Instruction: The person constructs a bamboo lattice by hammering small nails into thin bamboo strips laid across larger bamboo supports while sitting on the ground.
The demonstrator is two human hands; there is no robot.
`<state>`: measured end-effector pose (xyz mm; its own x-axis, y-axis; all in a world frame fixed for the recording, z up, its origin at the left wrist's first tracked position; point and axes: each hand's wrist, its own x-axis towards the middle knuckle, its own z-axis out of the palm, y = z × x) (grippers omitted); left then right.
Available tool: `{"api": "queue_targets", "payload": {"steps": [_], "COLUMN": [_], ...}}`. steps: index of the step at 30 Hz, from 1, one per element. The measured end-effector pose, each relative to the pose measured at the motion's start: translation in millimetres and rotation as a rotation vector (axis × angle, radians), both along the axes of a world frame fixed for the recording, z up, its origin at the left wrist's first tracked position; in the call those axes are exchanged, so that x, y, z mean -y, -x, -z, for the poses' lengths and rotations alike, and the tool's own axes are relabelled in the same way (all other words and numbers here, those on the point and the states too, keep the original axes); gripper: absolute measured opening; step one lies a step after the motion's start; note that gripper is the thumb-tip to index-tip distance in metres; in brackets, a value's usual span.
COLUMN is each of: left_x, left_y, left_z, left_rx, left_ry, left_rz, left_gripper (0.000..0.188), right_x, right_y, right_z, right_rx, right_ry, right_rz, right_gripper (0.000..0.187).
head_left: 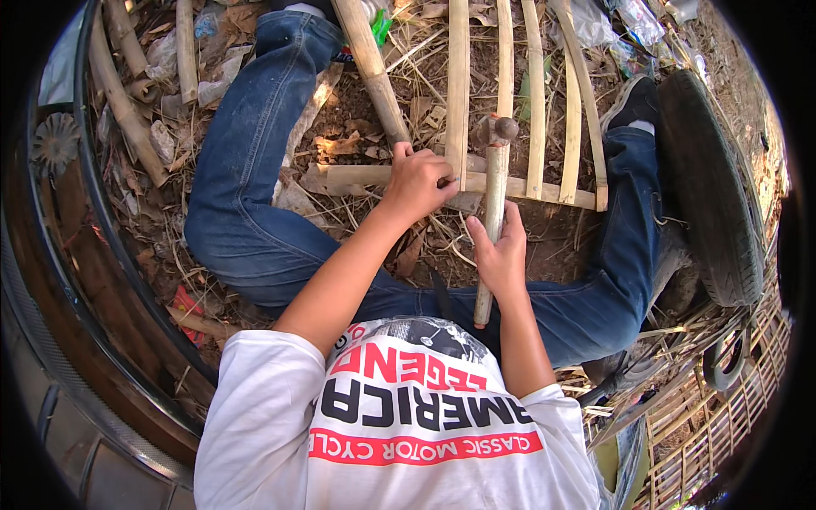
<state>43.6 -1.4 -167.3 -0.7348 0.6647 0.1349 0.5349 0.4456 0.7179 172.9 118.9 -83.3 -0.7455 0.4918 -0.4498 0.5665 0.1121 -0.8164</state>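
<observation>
My right hand [500,246] is wrapped round the pale handle of a hammer [495,191]. The hammer stands nearly upright in the view, its rounded metal head [505,129] at the far end, over the bamboo slats. My left hand [416,181] is closed at the bamboo crosspiece [353,177], fingertips beside the near end of a flat bamboo slat [457,102]. What its fingers pinch is too small to make out. A thicker bamboo pole [374,72] ends against this hand. Several slats [535,110] run away from the crosspiece, between my legs.
A black tyre [710,187] lies by my right leg. Woven bamboo lattice [714,425] spreads at lower right. A dark curved frame [110,280] borders the left. Loose bamboo pieces [127,110], dry straw and plastic scraps [637,21] litter the dirt.
</observation>
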Motion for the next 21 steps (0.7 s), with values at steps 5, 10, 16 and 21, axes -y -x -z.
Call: {"api": "queue_targets", "payload": {"steps": [5,10,16,21], "left_x": [3,5,7,9], "left_y": [3,1,0,0], "left_z": [7,14,19,21], "left_rx": [0.067,0.026,0.006,0.01], "left_ry": [-0.05,-0.114,-0.173,-0.193], "left_rz": [0.02,-0.006,-0.039,-0.042], "left_gripper": [0.017,0.02,0.02,0.016], "right_x": [-1,0,1,-3], "right_y": [37,56,55,53], "right_z": [26,41,53,59], "right_rx": [-0.076,-0.069,-0.072,-0.018], "right_ry": [-0.207,-0.308,-0.381,-0.337], "right_rz": [-0.031,-0.076,-0.102,-0.102], "right_gripper": [0.038,0.036,0.035,0.04]}}
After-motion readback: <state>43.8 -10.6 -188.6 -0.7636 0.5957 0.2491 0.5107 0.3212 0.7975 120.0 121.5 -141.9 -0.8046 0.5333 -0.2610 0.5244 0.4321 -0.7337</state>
